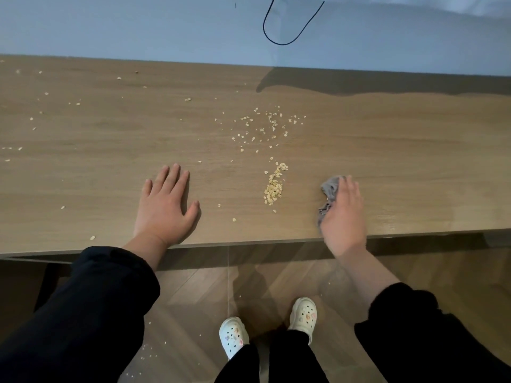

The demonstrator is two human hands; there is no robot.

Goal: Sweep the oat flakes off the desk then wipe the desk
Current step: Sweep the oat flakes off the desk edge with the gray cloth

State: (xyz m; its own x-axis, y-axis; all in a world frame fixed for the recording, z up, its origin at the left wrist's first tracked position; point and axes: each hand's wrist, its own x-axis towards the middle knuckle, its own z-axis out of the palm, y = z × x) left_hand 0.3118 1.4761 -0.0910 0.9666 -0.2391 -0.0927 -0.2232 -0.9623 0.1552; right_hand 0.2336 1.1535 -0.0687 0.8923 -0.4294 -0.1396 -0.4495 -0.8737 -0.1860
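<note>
A: Entry 1. What was the state of the hands?
B: The left hand (pixel 166 205) lay palm down on the brown wood-grain desk (pixel 96 175) near its front edge. Its fingers were straight and slightly spread, and it held nothing. The right hand (pixel 344 214) rested at the same edge, well to the right. Its fingers were extended over a small crumpled grey cloth (pixel 330 189), pressing it onto the desk top. The thumb was hidden, so no pinch could be confirmed.

A: Entry 2. Where were the oat flakes?
B: A narrow heap of pale oat flakes (pixel 274 186) sat on the desk between the hands. It was nearer the right hand, close to the cloth but apart from it. Looser scattered flakes (pixel 265 125) spread behind the heap toward mid-desk. Sparse single flakes dotted the left half, and one lay at the front edge by the left wrist.

A: Entry 3. Anything off the desk?
B: A few flakes lay on the brown wood-plank floor (pixel 193 299), mostly to the lower left of the white perforated clogs (pixel 233 334). Both forearms wore black sleeves (pixel 91 313). A thin black cable loop (pixel 283 45) hung against the pale blue wall (pixel 138 29) behind the desk.
</note>
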